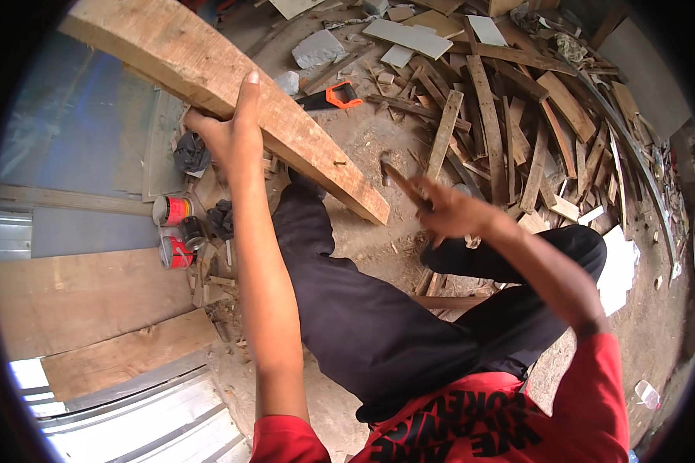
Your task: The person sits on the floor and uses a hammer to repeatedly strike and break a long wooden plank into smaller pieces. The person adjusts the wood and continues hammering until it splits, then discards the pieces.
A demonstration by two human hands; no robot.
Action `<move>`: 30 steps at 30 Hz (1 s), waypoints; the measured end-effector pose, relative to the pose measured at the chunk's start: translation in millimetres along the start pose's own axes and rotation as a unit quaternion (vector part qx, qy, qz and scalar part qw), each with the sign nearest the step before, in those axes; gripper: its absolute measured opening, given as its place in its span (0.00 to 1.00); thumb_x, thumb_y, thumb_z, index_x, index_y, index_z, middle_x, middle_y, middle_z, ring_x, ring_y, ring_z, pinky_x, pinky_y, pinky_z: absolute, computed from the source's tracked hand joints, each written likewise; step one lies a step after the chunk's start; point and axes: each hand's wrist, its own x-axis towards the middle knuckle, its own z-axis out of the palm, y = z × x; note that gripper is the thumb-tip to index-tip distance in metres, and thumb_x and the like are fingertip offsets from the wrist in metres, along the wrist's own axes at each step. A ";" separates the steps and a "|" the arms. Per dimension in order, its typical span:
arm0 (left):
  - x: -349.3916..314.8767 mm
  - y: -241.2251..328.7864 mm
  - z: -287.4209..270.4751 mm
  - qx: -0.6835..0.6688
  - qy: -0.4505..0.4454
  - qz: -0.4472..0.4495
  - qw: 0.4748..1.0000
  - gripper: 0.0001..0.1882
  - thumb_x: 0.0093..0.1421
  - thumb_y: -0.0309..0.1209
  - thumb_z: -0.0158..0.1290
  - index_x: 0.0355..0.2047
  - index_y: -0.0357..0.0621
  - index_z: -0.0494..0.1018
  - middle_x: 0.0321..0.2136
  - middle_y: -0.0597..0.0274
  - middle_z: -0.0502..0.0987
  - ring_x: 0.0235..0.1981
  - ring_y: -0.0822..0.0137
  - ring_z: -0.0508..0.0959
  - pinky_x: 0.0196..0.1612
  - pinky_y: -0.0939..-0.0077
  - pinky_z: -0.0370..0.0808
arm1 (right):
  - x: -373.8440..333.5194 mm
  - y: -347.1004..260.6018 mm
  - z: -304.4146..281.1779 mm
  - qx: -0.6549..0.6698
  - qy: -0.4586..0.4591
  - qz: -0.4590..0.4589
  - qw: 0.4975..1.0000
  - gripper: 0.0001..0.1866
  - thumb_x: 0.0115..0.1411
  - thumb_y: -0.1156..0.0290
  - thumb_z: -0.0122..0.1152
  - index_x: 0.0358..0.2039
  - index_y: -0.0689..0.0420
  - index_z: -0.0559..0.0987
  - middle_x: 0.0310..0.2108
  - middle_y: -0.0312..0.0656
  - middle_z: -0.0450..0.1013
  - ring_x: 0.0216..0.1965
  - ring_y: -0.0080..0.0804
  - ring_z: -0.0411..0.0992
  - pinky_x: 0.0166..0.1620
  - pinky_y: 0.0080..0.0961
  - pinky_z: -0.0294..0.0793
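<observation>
A thick wooden beam slants from the upper left down to the middle. My left hand is closed round its lower edge, thumb lying on the upper face. Close to the beam's near end, a nail sticks out of the wood. Just right of that nail, my right hand grips a hammer by its handle. The hammer's head is apart from both nail and beam. Part of the handle is hidden by my fingers.
Scrap wood planks are heaped at the upper right. A handsaw with an orange handle lies beyond the beam. Red paint cans stand at left, beside a plywood sheet. A pale stone block rests at the top.
</observation>
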 end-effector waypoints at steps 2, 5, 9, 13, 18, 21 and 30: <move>-5.3 6.4 8.4 0.013 0.001 0.005 1.000 0.51 0.52 0.43 0.69 0.58 0.20 0.49 0.55 0.32 0.62 0.58 0.51 0.68 0.62 0.65 0.64 | 14.7 -10.5 -27.8 -0.186 0.029 -0.024 0.982 0.22 0.59 0.73 0.55 0.54 0.65 0.70 0.35 0.55 0.78 0.28 0.40 0.79 0.35 0.36 0.78; -12.5 23.0 8.1 0.045 -0.021 -0.016 0.999 0.55 0.52 0.43 0.69 0.61 0.16 0.45 0.56 0.32 0.59 0.62 0.49 0.64 0.65 0.63 0.61 | 28.2 -38.4 -56.5 -0.304 -0.034 -0.055 0.951 0.16 0.54 0.73 0.56 0.43 0.64 0.79 0.30 0.54 0.78 0.28 0.44 0.78 0.35 0.38 0.76; -18.2 27.0 21.8 0.041 -0.020 -0.001 0.999 0.54 0.52 0.43 0.69 0.59 0.16 0.47 0.55 0.32 0.60 0.60 0.49 0.66 0.64 0.63 0.63 | 17.9 -80.6 -65.3 -0.346 -0.053 -0.057 0.935 0.12 0.48 0.74 0.57 0.32 0.64 0.82 0.23 0.53 0.76 0.27 0.46 0.77 0.32 0.40 0.73; -21.7 26.7 32.5 0.029 -0.036 0.014 0.999 0.53 0.52 0.43 0.69 0.58 0.16 0.48 0.55 0.33 0.60 0.59 0.50 0.67 0.63 0.64 0.63 | 12.7 -91.7 -74.9 -0.341 -0.048 -0.045 0.938 0.12 0.47 0.73 0.59 0.32 0.64 0.82 0.23 0.51 0.76 0.27 0.44 0.77 0.32 0.39 0.72; -21.6 25.2 29.3 0.028 -0.039 0.025 0.999 0.52 0.52 0.43 0.69 0.58 0.16 0.49 0.54 0.33 0.62 0.59 0.51 0.68 0.63 0.63 0.63 | 7.7 -112.1 -88.3 -0.348 -0.063 -0.074 0.932 0.12 0.48 0.71 0.61 0.33 0.62 0.83 0.23 0.50 0.76 0.27 0.42 0.76 0.32 0.39 0.72; -21.0 24.9 29.1 0.020 -0.043 0.032 0.998 0.51 0.52 0.43 0.69 0.58 0.17 0.50 0.53 0.35 0.62 0.57 0.52 0.68 0.62 0.63 0.64 | 9.2 -116.7 -90.1 -0.360 -0.075 -0.044 0.929 0.12 0.50 0.71 0.61 0.35 0.61 0.84 0.22 0.49 0.76 0.27 0.41 0.75 0.33 0.39 0.72; -13.2 15.5 27.6 -0.028 -0.066 0.030 0.997 0.51 0.53 0.42 0.69 0.60 0.18 0.50 0.56 0.36 0.62 0.59 0.53 0.67 0.64 0.65 0.62 | 5.3 -107.9 -84.6 -0.390 -0.053 -0.098 0.914 0.11 0.53 0.71 0.60 0.35 0.63 0.82 0.22 0.51 0.74 0.28 0.45 0.74 0.34 0.41 0.69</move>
